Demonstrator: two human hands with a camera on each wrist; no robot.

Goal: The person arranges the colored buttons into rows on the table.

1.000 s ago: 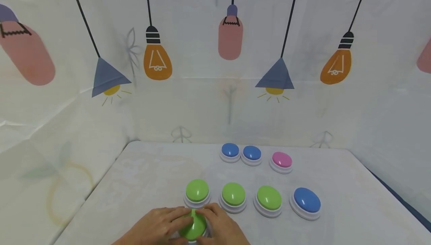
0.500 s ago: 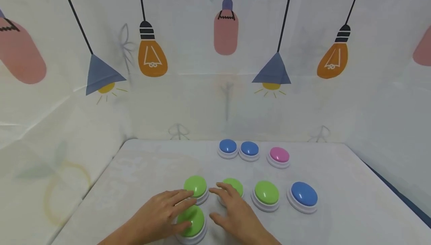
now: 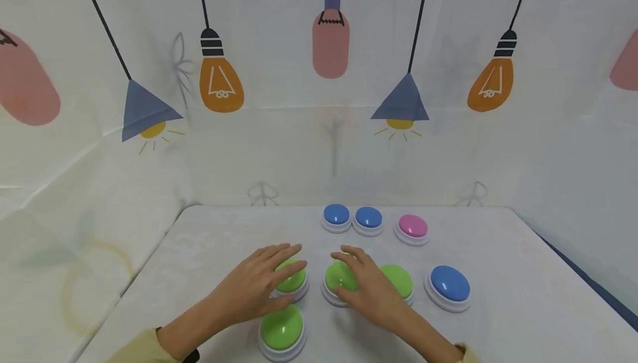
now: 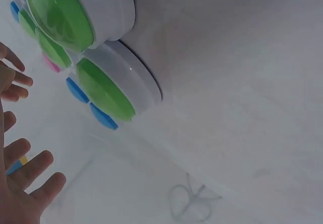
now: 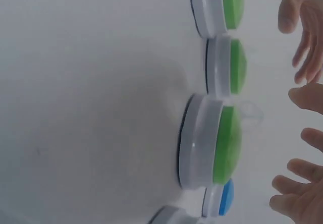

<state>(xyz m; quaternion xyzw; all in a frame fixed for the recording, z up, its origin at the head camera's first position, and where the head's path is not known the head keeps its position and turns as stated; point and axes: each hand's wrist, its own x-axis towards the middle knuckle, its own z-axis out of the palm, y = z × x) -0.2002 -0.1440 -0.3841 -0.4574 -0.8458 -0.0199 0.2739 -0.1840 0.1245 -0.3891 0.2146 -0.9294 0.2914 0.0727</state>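
Observation:
Both hands hover above a group of round push buttons with white bases. My left hand, fingers spread, is over the back-left green button and partly hides it. Just in front of that hand sits the nearest green button, fully in sight. My right hand hangs with loosely bent fingers between the middle green button and the right green button, covering part of each. In the wrist views a gap shows between the hands and the buttons, and neither hand holds anything.
A blue button stands at the right of the row. Farther back are two blue buttons side by side and a pink button. The white table ends at a patterned cloth backdrop.
Both hands have left the nearest green button, rising away from it and moving apart. The right hand has shifted right, and the nearest button is now uncovered. The head view has tilted slightly.

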